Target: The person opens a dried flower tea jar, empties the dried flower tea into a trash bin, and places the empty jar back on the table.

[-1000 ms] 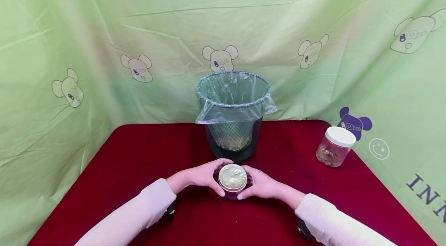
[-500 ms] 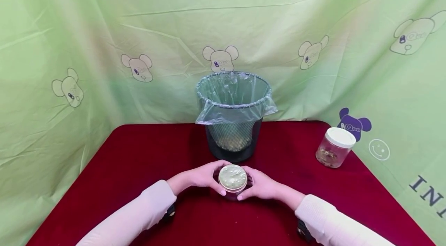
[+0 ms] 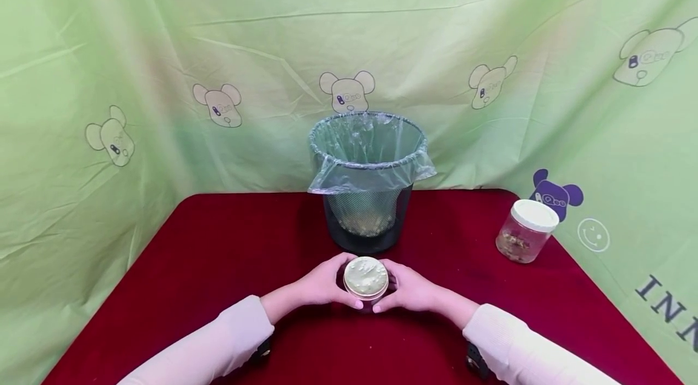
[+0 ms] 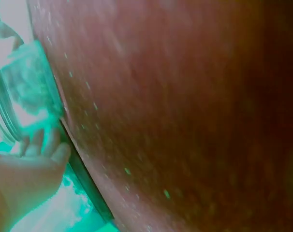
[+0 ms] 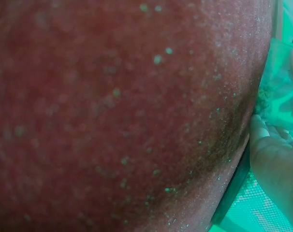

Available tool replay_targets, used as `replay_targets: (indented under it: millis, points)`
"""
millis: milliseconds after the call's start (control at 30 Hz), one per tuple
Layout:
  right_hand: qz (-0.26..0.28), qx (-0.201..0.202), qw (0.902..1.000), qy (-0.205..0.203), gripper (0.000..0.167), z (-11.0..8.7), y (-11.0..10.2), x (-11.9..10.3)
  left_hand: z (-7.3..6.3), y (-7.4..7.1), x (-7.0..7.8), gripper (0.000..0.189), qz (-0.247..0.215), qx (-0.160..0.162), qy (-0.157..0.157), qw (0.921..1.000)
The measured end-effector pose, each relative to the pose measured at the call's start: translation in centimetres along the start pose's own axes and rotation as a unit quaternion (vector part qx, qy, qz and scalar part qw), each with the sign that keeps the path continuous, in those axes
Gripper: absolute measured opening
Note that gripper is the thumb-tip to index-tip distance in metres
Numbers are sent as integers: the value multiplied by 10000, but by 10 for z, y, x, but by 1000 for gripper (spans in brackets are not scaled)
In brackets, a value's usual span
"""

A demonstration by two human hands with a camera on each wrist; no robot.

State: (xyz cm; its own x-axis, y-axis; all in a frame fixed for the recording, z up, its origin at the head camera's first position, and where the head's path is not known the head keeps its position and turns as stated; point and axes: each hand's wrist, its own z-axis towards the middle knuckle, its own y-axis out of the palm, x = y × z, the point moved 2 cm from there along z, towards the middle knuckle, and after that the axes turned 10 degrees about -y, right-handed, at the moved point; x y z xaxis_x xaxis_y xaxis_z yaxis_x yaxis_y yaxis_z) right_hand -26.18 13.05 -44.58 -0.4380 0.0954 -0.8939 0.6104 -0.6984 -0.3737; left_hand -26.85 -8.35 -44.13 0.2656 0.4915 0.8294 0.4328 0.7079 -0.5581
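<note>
In the head view, a small jar with a pale, shiny round top stands upright on the dark red cloth, in front of the bin. My left hand grips its left side, thumb across the front and fingers behind. From the other side my right hand holds the same jar, thumb near the front. The two thumb tips lie close together below the top. Clear jar walls show at the edge of the left wrist view, with fingers around them. The far fingers are partly hidden behind the jar in the head view.
A black mesh bin with a clear plastic liner stands just beyond the hands. Near the table's right edge is a clear jar with a white lid and brownish bits inside. Green printed cloth hangs around the table.
My left thumb has slid rightward across the front of the jar, and the left wrist has dropped slightly nearer. The right hand keeps its hold, and the jar stays in place.
</note>
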Motion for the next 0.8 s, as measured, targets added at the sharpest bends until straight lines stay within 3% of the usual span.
replay_targets:
  millis: [300, 433, 600, 800]
  points:
    - [-62, 39, 9999, 136, 73, 0, -2, 1, -8, 9, 7, 82, 609, 837, -366, 9940]
    - [-8, 27, 9999, 121, 74, 0, -1, 2, -10, 13, 6, 82, 722, 1077, -377, 9908]
    - [134, 13, 9999, 61, 73, 0, 0, 4, -12, 15, 7, 81, 829, 1217, -364, 9884]
    - [64, 2, 10000, 38, 73, 1, 0, 3, -13, 13, 8, 83, 843, 1157, -390, 9889]
